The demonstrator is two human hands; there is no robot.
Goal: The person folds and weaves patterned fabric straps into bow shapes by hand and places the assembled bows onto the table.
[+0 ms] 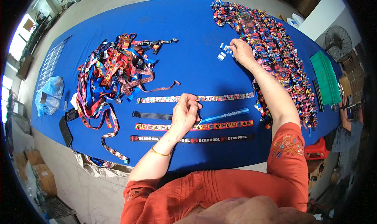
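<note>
Four straps lie side by side on the blue table: a pale patterned one (226,98), a black-and-blue one (229,114), a yellow-and-red one (157,127) and a black DEADPOOL one (208,140). My left hand (185,113) is closed over the middle of the upper straps, fingertips pinched; what it holds is too small to make out. My right hand (241,51) reaches to the small white-and-blue pieces (222,56), its fingers pinched at one of them beside the bundled pile.
Tangled straps (114,72) heap on the left, near a plastic bag (51,94) and a wire grid (51,61). Rows of bundled straps (275,55) cover the right side. Beyond stand a green bin (325,78), a red stool (317,149) and a fan (337,41). Another person's arm (344,114) shows at right.
</note>
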